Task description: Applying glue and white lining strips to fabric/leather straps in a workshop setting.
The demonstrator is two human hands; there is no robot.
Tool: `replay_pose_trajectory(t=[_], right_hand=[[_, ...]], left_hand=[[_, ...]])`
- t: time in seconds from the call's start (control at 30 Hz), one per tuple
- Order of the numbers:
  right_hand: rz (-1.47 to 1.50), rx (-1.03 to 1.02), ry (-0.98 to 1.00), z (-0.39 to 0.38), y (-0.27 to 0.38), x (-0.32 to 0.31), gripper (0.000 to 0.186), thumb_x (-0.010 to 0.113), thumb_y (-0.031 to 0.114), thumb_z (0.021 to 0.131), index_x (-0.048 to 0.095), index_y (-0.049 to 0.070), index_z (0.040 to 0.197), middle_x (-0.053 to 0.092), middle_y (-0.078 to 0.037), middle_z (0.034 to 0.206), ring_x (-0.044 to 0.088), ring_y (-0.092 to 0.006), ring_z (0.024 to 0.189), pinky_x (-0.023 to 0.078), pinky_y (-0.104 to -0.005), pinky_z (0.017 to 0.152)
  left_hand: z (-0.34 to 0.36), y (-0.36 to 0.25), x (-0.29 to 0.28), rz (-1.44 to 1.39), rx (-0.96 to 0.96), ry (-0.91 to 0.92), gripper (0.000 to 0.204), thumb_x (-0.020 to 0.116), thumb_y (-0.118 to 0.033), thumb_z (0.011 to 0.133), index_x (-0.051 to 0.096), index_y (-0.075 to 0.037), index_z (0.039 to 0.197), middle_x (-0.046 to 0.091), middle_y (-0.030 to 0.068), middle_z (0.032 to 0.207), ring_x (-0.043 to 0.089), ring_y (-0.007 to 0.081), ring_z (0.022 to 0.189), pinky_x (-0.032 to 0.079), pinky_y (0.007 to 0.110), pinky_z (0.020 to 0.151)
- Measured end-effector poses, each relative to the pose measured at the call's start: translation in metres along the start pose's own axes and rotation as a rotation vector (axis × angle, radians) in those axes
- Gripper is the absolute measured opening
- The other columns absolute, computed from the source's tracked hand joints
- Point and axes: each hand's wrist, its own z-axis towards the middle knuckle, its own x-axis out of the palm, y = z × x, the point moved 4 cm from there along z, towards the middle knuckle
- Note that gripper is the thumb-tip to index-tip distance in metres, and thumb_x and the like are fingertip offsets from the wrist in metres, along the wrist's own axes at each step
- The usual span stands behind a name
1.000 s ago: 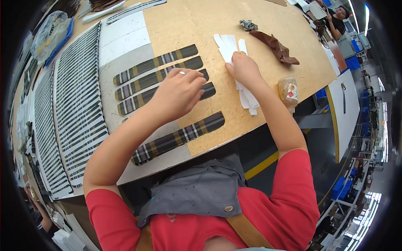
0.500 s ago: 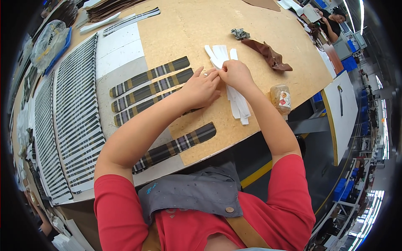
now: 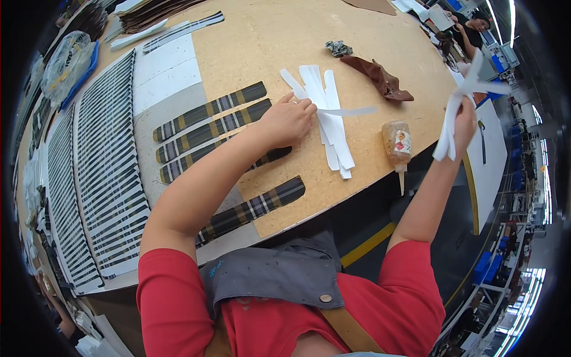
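My right hand (image 3: 466, 128) is lifted out to the right, past the table edge, closed round several white strips (image 3: 447, 128) that fan out and blur at the top. My left hand (image 3: 290, 122) stays low over the table with curled fingers, and a thin white strip (image 3: 354, 111) sticks out from its fingertips to the right. Beneath that strip lies a loose pile of white strips (image 3: 334, 134). Left of the pile are plaid fabric strips (image 3: 211, 113), partly covered by my left forearm. Closer to me lies another plaid strip (image 3: 256, 206).
A bottle with a thin nozzle (image 3: 397, 146) lies at the table's right edge. Behind it are a crumpled brown piece (image 3: 377, 77) and a grey wad (image 3: 339, 49). Long striped sheets (image 3: 110, 166) cover the left side. A person (image 3: 473, 30) is at the far right.
My right hand has swung from the pile out to the right, carrying white strips. My left hand stays near the pile, now with a thin strip showing at its fingertips.
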Motion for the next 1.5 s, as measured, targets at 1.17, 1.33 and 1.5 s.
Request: replay_pose_trajectory(t=[1.17,1.33,1.5], right_hand=[[0.217,-0.161,-0.257,-0.075,0.063,0.011,0.019,0.057,0.017,0.089,0.058,0.0,0.096,0.059,-0.007,0.087,0.058,-0.0134,0.076,0.048,-0.0246,0.07],[-0.014,-0.337,-0.281,-0.087,0.07,0.009,0.016,0.056,0.016,0.091,0.054,0.0,0.095,0.057,-0.003,0.083,0.054,-0.0093,0.07,0.046,-0.0231,0.062],[-0.435,-0.63,0.2,-0.132,0.047,0.096,0.007,0.061,0.001,0.082,0.056,0.001,0.087,0.052,-0.007,0.076,0.052,-0.0144,0.063,0.043,-0.027,0.058]], left_hand=[[-0.002,0.01,-0.041,-1.088,-0.611,-0.417,0.023,0.044,-0.02,0.097,0.046,0.0,0.108,0.052,0.0038,0.079,0.049,0.0078,0.063,0.043,0.024,0.059],[0.013,0.024,-0.022,-0.928,-0.702,-0.332,0.025,0.049,-0.024,0.095,0.047,0.0,0.1,0.054,0.0056,0.07,0.05,0.0096,0.06,0.043,0.025,0.056],[0.003,0.006,-0.057,-0.348,-0.638,-0.245,0.027,0.052,-0.029,0.095,0.046,-0.002,0.097,0.052,0.0049,0.069,0.05,0.0095,0.061,0.044,0.024,0.057]])
